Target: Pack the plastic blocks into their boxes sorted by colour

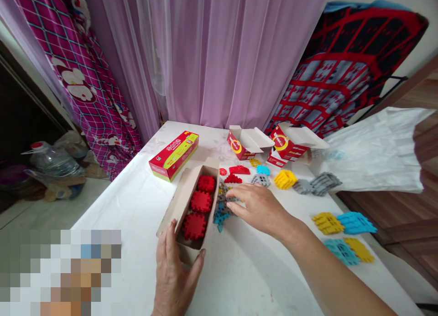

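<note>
My left hand [176, 270] grips the near end of an open cardboard box [183, 199] that lies on the white table [137, 206]. Three red spiky plastic blocks [200, 201] sit in a row inside the box. My right hand [258, 206] reaches left across the table, fingers curled over a pile of grey and blue interlocking pieces [224, 206] right beside the box. Whether those fingers hold a piece is hidden.
A closed red-and-green box [174, 155] lies at the back left. Two opened red boxes [267, 142] stand at the back. Loose red, yellow, grey and blue pieces [285, 179] are scattered to the right, more near the right edge [344, 236]. A white plastic bag [376, 147] lies far right.
</note>
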{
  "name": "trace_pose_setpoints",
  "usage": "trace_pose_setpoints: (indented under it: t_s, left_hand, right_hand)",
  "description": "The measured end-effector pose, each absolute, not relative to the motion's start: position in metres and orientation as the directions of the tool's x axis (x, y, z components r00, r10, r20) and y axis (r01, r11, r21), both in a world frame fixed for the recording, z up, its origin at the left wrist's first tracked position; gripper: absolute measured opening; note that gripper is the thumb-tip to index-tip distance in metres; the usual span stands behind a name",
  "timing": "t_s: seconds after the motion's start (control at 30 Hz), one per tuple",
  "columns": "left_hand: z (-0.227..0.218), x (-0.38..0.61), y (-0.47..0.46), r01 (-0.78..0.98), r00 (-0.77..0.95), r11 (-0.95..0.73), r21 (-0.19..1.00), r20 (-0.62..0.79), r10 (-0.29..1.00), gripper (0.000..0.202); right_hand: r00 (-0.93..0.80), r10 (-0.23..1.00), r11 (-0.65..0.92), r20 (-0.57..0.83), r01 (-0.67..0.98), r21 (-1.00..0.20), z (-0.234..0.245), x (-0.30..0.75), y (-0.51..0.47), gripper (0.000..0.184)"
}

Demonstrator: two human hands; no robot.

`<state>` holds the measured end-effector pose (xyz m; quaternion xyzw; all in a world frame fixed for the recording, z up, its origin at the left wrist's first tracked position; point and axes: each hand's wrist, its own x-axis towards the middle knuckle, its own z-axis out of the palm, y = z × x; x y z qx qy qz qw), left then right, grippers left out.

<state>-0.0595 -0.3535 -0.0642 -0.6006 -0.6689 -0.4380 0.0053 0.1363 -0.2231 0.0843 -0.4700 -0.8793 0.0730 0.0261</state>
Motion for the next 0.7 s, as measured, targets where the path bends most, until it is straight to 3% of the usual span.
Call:
trace_pose_setpoints:
  t_s: [0.2, 0.37, 0.57, 0.7]
  left_hand:
    - [-0.065, -0.061, -0.352, 0.859, -0.249, -0.083, 0.506, 0.553, 0.795, 0.094]
    - [-0.069, -0.065, -0.350, 0.872, -0.250, -0.064, 0.484, 0.556, 0.793, 0.088]
    - [-0.073, -0.066, -0.352, 0.797, -0.360, -0.024, 0.604, 0.507, 0.783, 0.089]
    - [-0.071, -0.064, -0.352, 0.774, -0.381, -0.034, 0.633, 0.508, 0.773, 0.085]
  right_hand:
    - [-0.464, 0.883, 0.457, -0.073, 0.884, -0.099, 0.060, 0.174, -0.199, 0.024]
    - [-0.399, 0.912, 0.399, -0.089, 0.917, -0.026, 0.051, 0.196, -0.159, 0.027]
    - [-0.411, 0.910, 0.410, -0.052, 0.912, -0.025, 0.029, 0.190, -0.107, 0.033]
    - [-0.493, 0.860, 0.499, -0.133, 0.866, 0.015, 0.023, 0.172, -0.096, 0.034]
